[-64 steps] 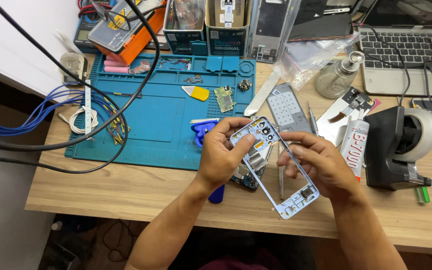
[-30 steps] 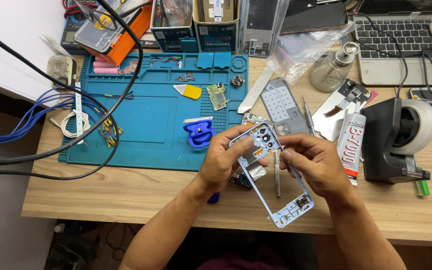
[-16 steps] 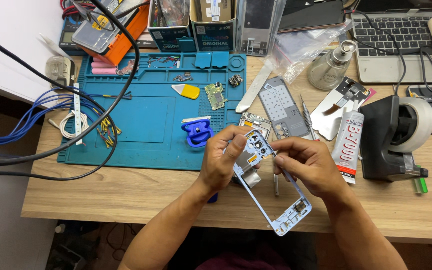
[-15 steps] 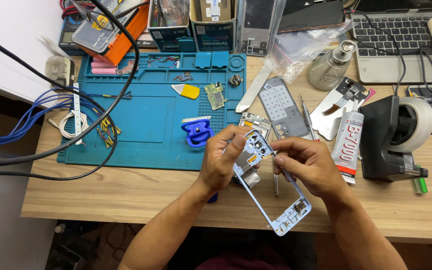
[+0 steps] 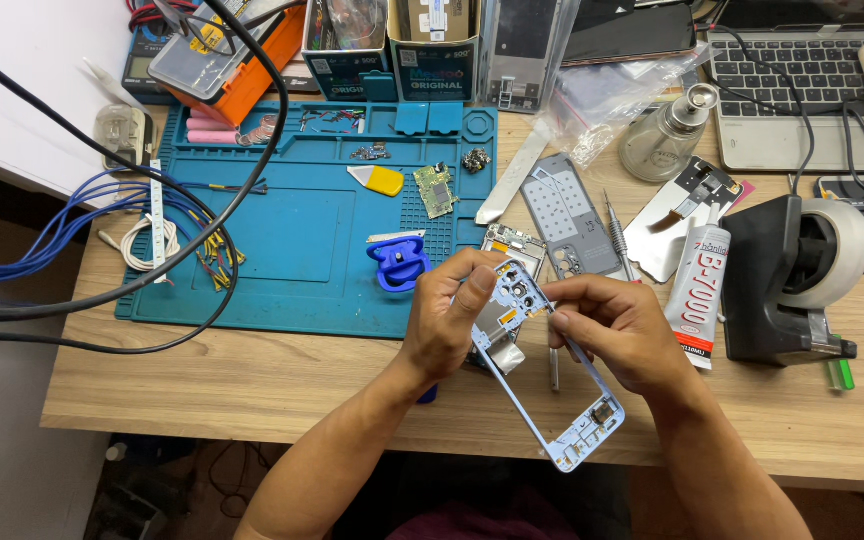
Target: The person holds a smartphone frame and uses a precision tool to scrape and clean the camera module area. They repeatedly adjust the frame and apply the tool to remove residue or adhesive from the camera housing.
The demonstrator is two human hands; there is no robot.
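**Technician A:** Phone frame (image 5: 550, 375), pale blue, was held above the near edge of the wooden bench (image 5: 252, 385), tilted, camera-cutout end uppermost. How were the hands set?

**Technician B:** The left hand (image 5: 447, 320) was clenched around the upper end of the frame, thumb pressed on its top corner. The right hand (image 5: 617, 335) was closed in a pinch on a thin dark tool (image 5: 577, 350), its tip at the frame's upper inner edge beside the left thumb.

**Technician A:** Change against the earlier views?

**Technician B:** The frame had been raised and drawn toward the body, and the right hand had moved from the frame's side rail up to the camera end. I judged that the work had passed from handling the frame to working on a small part near the cutouts.

**Technician A:** Items behind?

**Technician B:** A blue suction tool (image 5: 399, 265) sat on the blue work mat (image 5: 292, 250); a grey back plate (image 5: 564, 212) and an adhesive tube (image 5: 702, 290) lay to the right. Further off stood a tape dispenser (image 5: 802, 280) and a laptop keyboard (image 5: 802, 70).
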